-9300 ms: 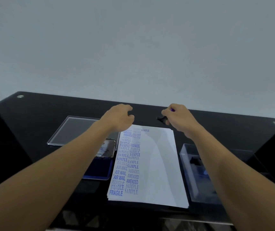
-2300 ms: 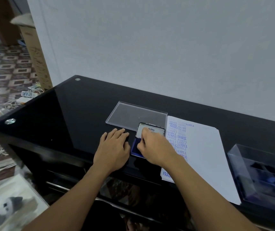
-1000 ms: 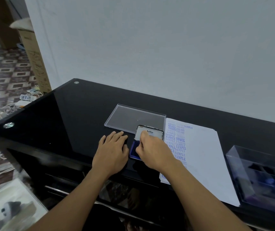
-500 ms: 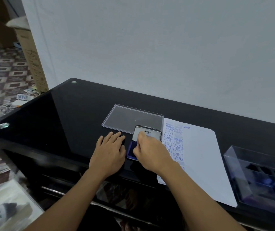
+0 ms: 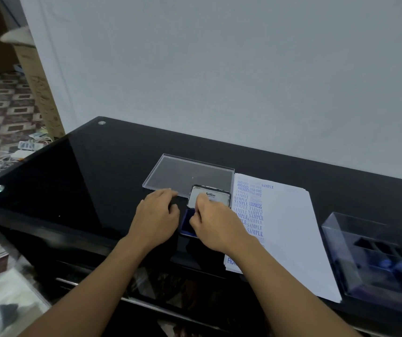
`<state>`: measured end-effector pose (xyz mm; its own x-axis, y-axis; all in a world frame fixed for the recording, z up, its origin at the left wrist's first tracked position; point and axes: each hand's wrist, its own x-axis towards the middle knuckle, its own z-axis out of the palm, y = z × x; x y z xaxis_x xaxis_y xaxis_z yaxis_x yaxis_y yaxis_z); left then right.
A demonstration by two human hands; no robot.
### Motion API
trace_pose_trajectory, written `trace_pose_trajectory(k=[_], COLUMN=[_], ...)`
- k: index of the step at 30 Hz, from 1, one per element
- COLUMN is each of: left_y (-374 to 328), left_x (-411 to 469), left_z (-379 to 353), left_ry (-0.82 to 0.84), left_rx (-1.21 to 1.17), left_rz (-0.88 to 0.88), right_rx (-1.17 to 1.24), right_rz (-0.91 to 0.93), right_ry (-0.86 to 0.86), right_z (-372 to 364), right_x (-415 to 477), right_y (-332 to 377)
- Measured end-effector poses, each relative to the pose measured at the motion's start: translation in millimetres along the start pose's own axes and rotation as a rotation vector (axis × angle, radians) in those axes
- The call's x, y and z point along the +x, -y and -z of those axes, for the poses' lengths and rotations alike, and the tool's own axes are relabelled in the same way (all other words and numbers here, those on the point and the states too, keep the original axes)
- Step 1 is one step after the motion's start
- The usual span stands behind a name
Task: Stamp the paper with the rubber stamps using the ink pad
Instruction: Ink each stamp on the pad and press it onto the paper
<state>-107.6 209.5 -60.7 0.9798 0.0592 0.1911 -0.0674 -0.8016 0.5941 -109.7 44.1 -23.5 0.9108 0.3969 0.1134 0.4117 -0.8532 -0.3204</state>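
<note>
Right hand [image 5: 215,227] over ink pad [image 5: 186,223], paper [image 5: 290,229] beside

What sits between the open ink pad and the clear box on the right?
The stack of paper, stamped blue along its left edge, lies between the ink pad and the clear box, as the head view shows.

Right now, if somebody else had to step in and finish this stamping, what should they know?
Left hand: open, resting on the table beside the ink pad.
Right hand: fingers bunched over the open ink pad, apparently pinching a stamp hidden beneath them.
Paper: right of the pad; its left side carries blue prints, the rest is blank.
Clear box, far right: likely more stamps.
To do: lift, press onto blank paper.
</note>
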Motion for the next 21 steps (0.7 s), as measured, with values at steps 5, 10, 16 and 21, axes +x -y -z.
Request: trace_pose_trajectory(k=[5,10,16,21], left_y=[-32,-71,-125,-147], left_x=[23,54,93,121], left_z=[10,2,-21,-39], left_ry=[-0.008,0.038,0.143,0.255], left_rx=[-0.071,-0.084,-0.02,0.009], left_rz=[-0.043,-0.146,-0.219,-0.233], right_rx=[0.143,0.231,0.212,0.168], right_rz=[-0.058,-0.176,-0.294,-0.331], right_ry=[-0.094,-0.147,-0.164,-0.142], right_z=[32,83,123,134], right_x=[3,12,23,37], right_y=[-17,-60,-118,-150])
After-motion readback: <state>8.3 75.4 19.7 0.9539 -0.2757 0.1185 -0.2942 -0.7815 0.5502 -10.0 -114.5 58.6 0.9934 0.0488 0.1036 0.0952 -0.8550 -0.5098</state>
